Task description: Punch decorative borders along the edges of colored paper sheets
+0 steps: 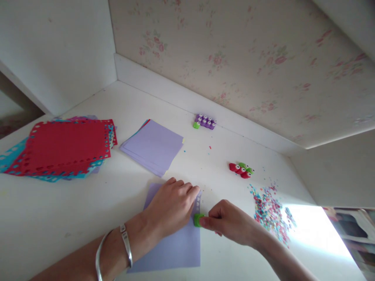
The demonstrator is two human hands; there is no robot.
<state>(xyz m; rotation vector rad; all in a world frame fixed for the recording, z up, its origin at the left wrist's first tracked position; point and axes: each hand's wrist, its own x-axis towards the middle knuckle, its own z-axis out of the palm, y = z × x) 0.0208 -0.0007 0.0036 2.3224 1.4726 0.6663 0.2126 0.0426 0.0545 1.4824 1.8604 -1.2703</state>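
Note:
A sheet of light purple paper [175,249] lies on the table in front of me, with a row of small punched shapes along its right edge. My left hand [175,201], a silver bangle at its wrist, rests on the upper part of the sheet with fingers curled, holding it down near the punched edge. At that same edge sits a small green paper punch [198,220], gripped between the thumb and curled fingers of my right hand [227,220]. Part of the punch is hidden behind the thumb.
Red and blue sheets with punched borders [68,146] form a pile at the left. A stack of plain purple squares [155,146] lies nearby. Purple punches [206,121] with one green stand near the wall; red and green ones [241,170] lie closer. Paper bits [269,210] are heaped at the right.

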